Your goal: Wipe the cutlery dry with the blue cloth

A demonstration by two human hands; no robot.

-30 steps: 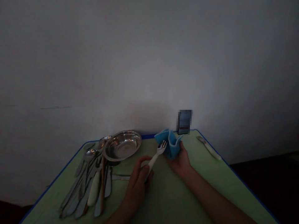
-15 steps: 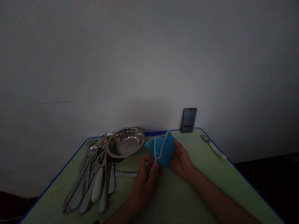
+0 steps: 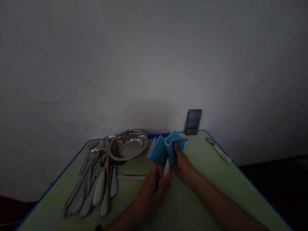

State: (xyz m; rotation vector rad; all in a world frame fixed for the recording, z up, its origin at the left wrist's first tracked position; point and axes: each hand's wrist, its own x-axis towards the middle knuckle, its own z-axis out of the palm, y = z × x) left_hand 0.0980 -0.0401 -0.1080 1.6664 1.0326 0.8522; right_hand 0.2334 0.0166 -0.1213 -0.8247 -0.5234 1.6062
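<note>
My left hand (image 3: 150, 186) is closed around the white handle of a utensil (image 3: 166, 168), whose upper end is hidden by a blue cloth (image 3: 158, 151). My right hand (image 3: 183, 165) pinches this pale-edged cloth, thumb on the near side, and presses its folds about the hidden end. Both hands are held above the middle of the table. Beyond my left wrist lies a flat metal handle (image 3: 131, 177), partly covered by the hand.
Left of the hands, a pile of spoons (image 3: 94, 154), forks and other cutlery covers the green table (image 3: 207, 199). A shiny metal bowl (image 3: 128, 146) rests tilted against the pile. One white-handled fork (image 3: 221, 153) lies near the right edge. A blurred dark upright device (image 3: 193, 122) leans on the wall.
The cloth has been refolded: it now spreads to both sides of the utensil, and more of the white handle shows. My right thumb has moved onto the cloth's near face.
</note>
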